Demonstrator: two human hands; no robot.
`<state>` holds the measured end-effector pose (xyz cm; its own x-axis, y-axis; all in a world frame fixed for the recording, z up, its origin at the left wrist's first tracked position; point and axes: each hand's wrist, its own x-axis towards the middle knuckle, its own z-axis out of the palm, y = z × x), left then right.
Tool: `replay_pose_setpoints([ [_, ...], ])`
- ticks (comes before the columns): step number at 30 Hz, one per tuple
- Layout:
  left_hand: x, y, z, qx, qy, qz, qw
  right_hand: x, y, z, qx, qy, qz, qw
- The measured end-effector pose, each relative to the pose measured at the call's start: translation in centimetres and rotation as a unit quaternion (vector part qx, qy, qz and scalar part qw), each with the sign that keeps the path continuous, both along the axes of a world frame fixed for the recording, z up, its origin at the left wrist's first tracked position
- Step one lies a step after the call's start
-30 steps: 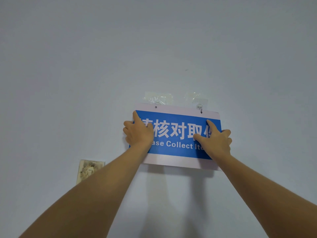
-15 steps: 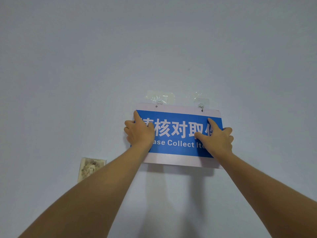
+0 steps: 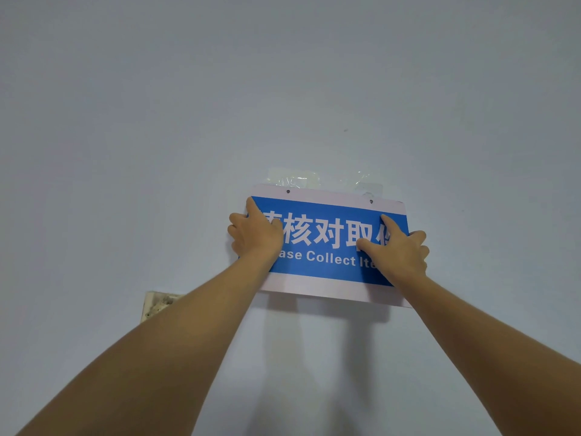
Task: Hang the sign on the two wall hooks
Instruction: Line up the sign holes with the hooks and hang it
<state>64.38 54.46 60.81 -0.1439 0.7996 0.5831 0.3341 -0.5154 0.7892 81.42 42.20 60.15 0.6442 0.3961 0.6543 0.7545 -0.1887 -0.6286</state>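
- Nearest to you, your two bare forearms reach up from the bottom corners toward the wall.
- Your left hand grips the sign at its left edge: thumb flat on the blue face, fingers curled round behind the edge.
- Your right hand holds the right edge the same way, thumb and forefinger spread over the print, the other fingers wrapped round the side.
- Between your hands the sign sits flat against the wall, slightly tilted, right end lower; white characters and "Collect" show on the blue.
- Two small holes pierce its pale top border, left hole and right hole.
- Just above the top edge, two clear adhesive hook pads stick to the wall; you cannot tell whether the hooks pass through the holes.
- Lower left, a grimy wall socket peeks out beside your left forearm.
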Motion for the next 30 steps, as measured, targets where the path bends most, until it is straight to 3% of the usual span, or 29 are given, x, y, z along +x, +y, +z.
replay_pose_setpoints([
  [13,0.8,-1.3,-0.9,0.014,0.025,-0.001,1.0,1.1,-1.1,-0.2,-0.003,0.005,-0.001,1.0],
  [30,0.2,-1.3,-3.9,0.004,-0.011,-0.006,1.0,0.6,-0.9,-1.3,-0.015,-0.029,0.0,0.999],
])
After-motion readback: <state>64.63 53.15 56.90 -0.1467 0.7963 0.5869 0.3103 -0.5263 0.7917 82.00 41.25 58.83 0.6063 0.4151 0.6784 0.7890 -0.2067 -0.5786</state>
